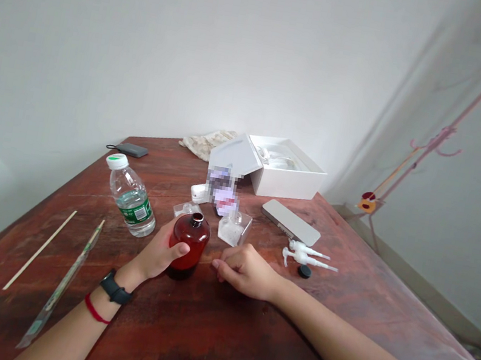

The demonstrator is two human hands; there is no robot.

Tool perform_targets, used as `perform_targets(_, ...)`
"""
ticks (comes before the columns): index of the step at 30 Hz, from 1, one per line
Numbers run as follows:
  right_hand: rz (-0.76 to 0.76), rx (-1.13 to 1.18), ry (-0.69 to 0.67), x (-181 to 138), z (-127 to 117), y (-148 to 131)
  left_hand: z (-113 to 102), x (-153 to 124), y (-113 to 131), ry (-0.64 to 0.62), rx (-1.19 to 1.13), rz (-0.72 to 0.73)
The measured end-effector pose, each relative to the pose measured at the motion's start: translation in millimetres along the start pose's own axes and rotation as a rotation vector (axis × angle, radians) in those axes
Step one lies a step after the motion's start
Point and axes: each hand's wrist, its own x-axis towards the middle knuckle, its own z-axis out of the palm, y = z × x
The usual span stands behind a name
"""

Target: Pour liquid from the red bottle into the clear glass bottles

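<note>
My left hand (159,252) is wrapped round an amber bottle (190,239), its thumb across the front. The bottle stands upright on the table with its threaded neck uncapped, and dark liquid shows low inside. To the right of the bottle, my right hand (248,270) rests on the tabletop in a loose fist, apart from the bottle, with nothing seen in it. Two white pump heads (308,256) and a small black cap (304,271) lie right of that hand. Just behind the hands are a clear plastic piece (235,228) and a partly blurred phone (223,195).
A water bottle (131,198) with a white cap stands at left, near a bare chopstick (40,250) and a wrapped pair (61,285). Behind are an open white box (289,182), a grey flat case (291,222), a cloth (205,142) and a dark power bank (131,150).
</note>
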Motion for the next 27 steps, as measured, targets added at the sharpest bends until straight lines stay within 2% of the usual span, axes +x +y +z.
perform_targets(9,-0.119,0.198,-0.151,-2.2,-3.4,-15.9,0.3,0.4,0.6,0.014,0.025,0.012)
perform_targets(27,-0.146,0.199,-0.11,-1.9,0.2,-13.6,3.4,2.3,7.8,-0.006,0.054,0.035)
